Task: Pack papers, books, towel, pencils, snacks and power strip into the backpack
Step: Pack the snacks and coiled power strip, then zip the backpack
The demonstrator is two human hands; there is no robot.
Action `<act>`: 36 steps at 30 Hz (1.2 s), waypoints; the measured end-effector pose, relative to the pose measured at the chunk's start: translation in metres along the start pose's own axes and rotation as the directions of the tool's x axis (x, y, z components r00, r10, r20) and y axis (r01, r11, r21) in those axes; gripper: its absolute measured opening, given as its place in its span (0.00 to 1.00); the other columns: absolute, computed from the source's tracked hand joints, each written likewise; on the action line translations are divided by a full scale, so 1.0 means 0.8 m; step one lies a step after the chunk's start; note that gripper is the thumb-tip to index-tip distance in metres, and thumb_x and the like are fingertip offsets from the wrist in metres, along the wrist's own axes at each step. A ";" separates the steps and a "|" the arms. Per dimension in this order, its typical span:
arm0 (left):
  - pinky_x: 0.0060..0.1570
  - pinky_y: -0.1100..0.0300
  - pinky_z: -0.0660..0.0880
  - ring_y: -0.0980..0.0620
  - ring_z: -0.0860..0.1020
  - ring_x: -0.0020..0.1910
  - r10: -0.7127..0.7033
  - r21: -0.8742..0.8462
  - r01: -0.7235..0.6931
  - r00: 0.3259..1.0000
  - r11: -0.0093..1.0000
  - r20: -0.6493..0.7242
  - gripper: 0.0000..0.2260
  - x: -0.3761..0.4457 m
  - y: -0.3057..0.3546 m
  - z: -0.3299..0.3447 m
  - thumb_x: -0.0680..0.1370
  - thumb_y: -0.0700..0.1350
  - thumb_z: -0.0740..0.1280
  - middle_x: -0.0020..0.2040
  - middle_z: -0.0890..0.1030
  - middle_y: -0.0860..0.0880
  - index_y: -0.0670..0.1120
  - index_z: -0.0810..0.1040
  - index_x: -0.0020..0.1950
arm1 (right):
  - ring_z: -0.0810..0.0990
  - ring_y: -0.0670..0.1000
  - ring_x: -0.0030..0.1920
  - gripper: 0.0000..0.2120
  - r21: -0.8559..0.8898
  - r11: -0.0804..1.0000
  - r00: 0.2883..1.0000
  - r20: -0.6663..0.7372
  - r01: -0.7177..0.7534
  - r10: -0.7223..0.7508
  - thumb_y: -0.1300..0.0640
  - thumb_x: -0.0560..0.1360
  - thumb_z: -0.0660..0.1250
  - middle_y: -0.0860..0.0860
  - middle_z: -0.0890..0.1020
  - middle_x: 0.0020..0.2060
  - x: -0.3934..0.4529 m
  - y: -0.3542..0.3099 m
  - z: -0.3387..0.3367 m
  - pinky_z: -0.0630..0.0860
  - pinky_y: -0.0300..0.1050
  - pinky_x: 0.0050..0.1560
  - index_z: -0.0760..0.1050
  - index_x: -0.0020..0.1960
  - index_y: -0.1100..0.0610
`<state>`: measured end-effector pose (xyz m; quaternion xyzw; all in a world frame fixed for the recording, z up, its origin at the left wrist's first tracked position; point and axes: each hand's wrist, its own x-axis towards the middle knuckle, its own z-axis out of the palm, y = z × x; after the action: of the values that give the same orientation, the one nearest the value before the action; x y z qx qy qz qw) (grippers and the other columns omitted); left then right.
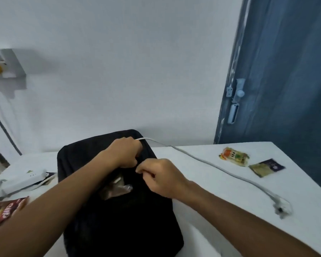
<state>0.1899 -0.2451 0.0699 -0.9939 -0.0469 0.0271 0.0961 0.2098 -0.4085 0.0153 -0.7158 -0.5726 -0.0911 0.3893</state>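
A black backpack point(119, 219) lies on the white table point(211, 191) in front of me. My left hand point(125, 152) is curled at the bag's far end, gripping the white power cord point(202, 160) where it enters the bag. My right hand point(161, 178) pinches the backpack's edge just beside it; what exactly it holds is hidden by the dark fabric. A crinkled clear wrapper point(117, 189) shows in the bag's opening. The cord trails right across the table to its plug point(281, 207).
Two snack packets point(233, 156) point(266, 167) lie at the table's right. A white power strip point(22, 180) sits at the left with a red snack bag point(6, 212) in front of it. A blue door point(285, 80) stands at the right.
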 end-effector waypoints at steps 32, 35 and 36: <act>0.43 0.57 0.71 0.44 0.79 0.53 0.057 0.384 -0.132 0.978 0.914 0.200 0.10 0.054 0.063 0.056 0.74 0.40 0.65 0.55 0.79 0.44 0.42 0.75 0.55 | 0.77 0.61 0.37 0.14 -0.556 0.725 0.878 -0.459 -0.406 0.139 0.70 0.63 0.65 0.57 0.77 0.37 -0.099 0.185 -0.095 0.72 0.49 0.35 0.80 0.47 0.62; 0.44 0.57 0.71 0.43 0.78 0.53 0.075 0.230 -0.121 0.977 0.966 0.198 0.08 0.044 0.046 0.055 0.73 0.40 0.65 0.53 0.78 0.44 0.42 0.74 0.52 | 0.74 0.57 0.41 0.20 -0.402 0.903 0.889 -0.454 -0.153 -0.052 0.73 0.63 0.59 0.56 0.75 0.42 -0.045 0.107 -0.056 0.72 0.48 0.39 0.78 0.51 0.62; 0.43 0.58 0.71 0.44 0.78 0.52 0.086 0.128 -0.110 0.980 0.986 0.181 0.06 0.042 0.034 0.055 0.72 0.39 0.65 0.50 0.77 0.44 0.44 0.74 0.48 | 0.72 0.56 0.42 0.19 -0.365 0.929 0.885 -0.449 -0.058 -0.121 0.73 0.66 0.58 0.55 0.74 0.43 -0.035 0.084 -0.044 0.70 0.47 0.41 0.76 0.53 0.60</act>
<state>0.2232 -0.2603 0.0195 -0.9798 -0.0041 0.1220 0.1583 0.2713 -0.4555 -0.0073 -0.7234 -0.4474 -0.3715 0.3721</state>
